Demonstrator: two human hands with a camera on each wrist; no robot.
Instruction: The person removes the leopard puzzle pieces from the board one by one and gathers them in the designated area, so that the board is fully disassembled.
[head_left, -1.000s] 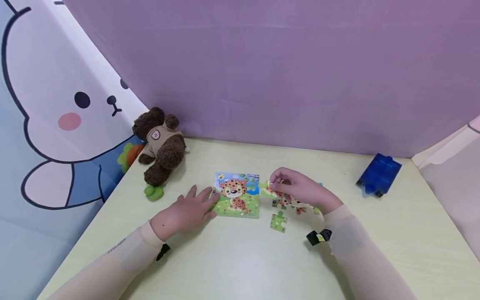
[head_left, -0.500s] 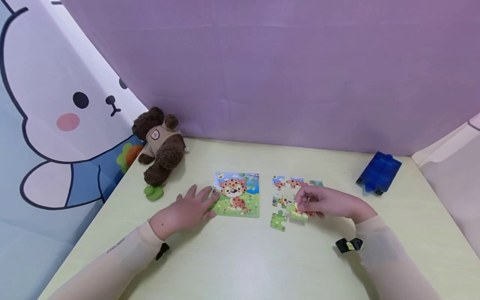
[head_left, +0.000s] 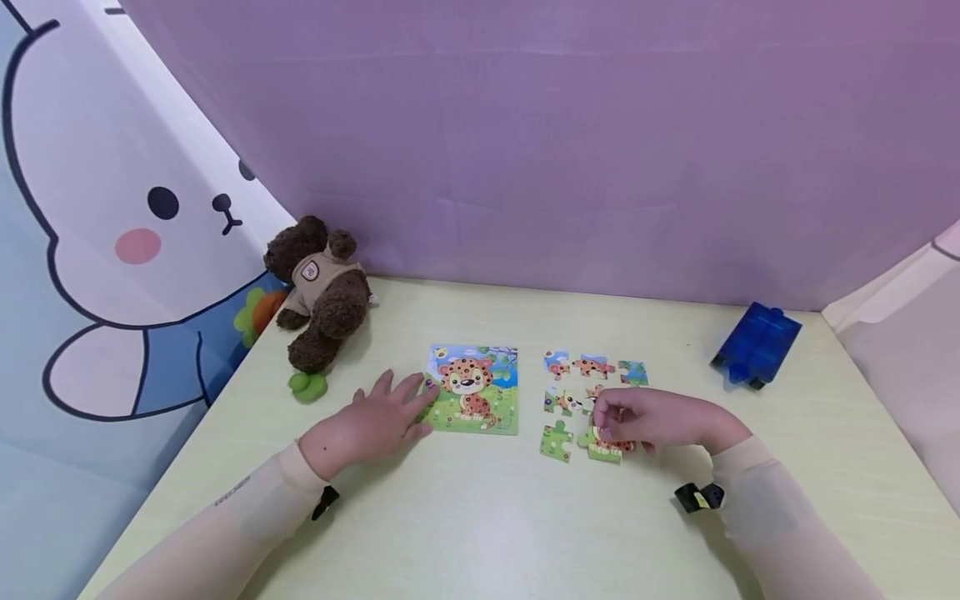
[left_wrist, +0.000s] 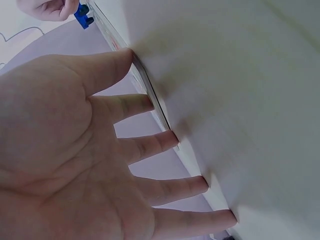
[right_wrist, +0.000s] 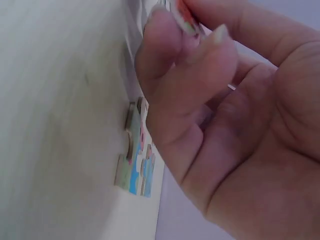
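Observation:
My left hand (head_left: 363, 425) lies with spread fingers at the left edge of a square leopard picture (head_left: 476, 392), its fingertips touching the edge; in the left wrist view the fingers (left_wrist: 150, 147) look straight. My right hand (head_left: 663, 417) pinches a jigsaw piece (head_left: 604, 455) showing leopard paws and green grass, low over the table. In the right wrist view, part of that piece (right_wrist: 184, 15) shows between the fingertips. Around it lie loose jigsaw pieces in spaced rows: a green corner piece (head_left: 556, 442), a face piece (head_left: 573, 403) and several others, one partly covered by the hand.
A brown teddy bear (head_left: 326, 292) lies at the back left, with a small green object (head_left: 307, 386) by its foot. Towards the right back rests a blue translucent block-shaped object (head_left: 756, 346). A purple cloth (head_left: 525, 167) hangs behind the table (head_left: 480, 517).
My right hand has carried the pinched piece from beside the leopard picture rightward and nearer to me, then lowered it beside the green corner piece. The left hand has stayed in place.

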